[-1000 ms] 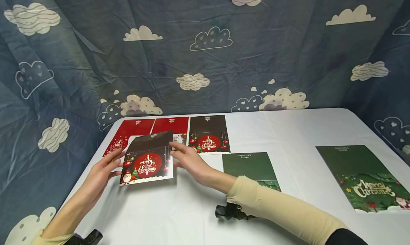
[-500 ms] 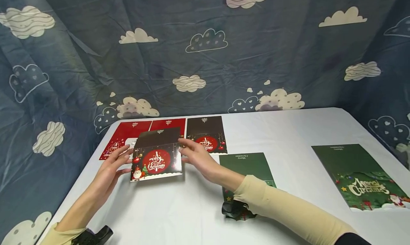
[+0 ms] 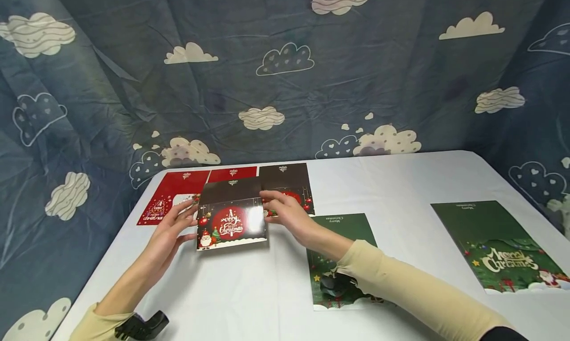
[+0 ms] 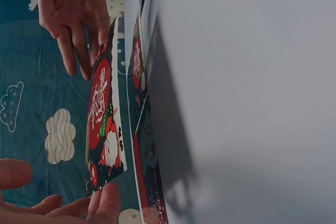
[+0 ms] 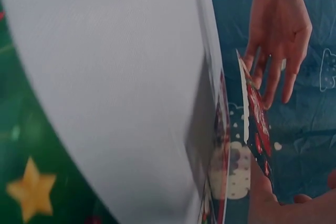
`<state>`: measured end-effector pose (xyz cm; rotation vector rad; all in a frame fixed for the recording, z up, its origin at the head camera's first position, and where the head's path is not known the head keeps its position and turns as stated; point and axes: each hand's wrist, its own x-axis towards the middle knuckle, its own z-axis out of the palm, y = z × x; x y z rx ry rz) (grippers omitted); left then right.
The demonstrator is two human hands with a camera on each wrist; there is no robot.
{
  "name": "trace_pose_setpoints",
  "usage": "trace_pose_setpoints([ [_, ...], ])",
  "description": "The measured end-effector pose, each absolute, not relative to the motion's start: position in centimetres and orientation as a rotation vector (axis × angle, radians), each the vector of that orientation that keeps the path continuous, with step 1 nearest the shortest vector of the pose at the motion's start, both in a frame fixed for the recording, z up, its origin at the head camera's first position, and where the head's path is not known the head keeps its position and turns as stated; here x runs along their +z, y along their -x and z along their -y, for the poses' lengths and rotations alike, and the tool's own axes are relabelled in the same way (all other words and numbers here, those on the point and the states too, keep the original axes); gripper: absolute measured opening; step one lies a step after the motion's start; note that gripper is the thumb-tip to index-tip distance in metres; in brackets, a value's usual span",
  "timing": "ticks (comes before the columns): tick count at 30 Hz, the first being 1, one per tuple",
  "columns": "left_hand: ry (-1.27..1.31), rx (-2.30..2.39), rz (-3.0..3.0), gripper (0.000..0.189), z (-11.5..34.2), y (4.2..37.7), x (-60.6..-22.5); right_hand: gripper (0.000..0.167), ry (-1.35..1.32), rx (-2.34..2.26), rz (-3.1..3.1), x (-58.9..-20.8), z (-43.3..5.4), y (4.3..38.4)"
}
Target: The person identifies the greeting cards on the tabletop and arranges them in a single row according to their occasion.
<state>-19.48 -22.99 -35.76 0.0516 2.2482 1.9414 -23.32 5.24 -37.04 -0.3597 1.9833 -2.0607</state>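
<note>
A dark Christmas card (image 3: 230,221) with a red circle and a small Santa is held up off the white table between both hands. Its upper part is plain dark. My left hand (image 3: 166,237) touches its left edge with nearly straight fingertips. At the right edge, the extended fingers of my right hand (image 3: 296,222) bear against the card. In the left wrist view the card (image 4: 102,114) stands steeply between the two hands, with the left thumb away from it. Behind it, another dark card (image 3: 285,175) and a red card (image 3: 245,171) are partly covered.
One more red card (image 3: 178,180) lies at the table's back left. A green card (image 3: 340,224) lies under the right forearm, partly hidden. Another green card (image 3: 498,252) lies at the right. A cloud-print cloth (image 3: 285,93) hangs behind the white table (image 3: 378,182).
Both hands have moved to the right with the dark card between them. It now overlaps the other dark card's left side. More of the near green card shows; the view has shifted slightly.
</note>
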Motion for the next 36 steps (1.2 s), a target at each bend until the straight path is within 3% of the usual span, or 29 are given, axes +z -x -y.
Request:
trace_pose_setpoints([
  [36, -0.207, 2.055, -2.065, 0.052, 15.6, 24.5, -36.7, 0.045, 0.319, -2.073, -2.098, -36.6, -13.3, 24.8],
])
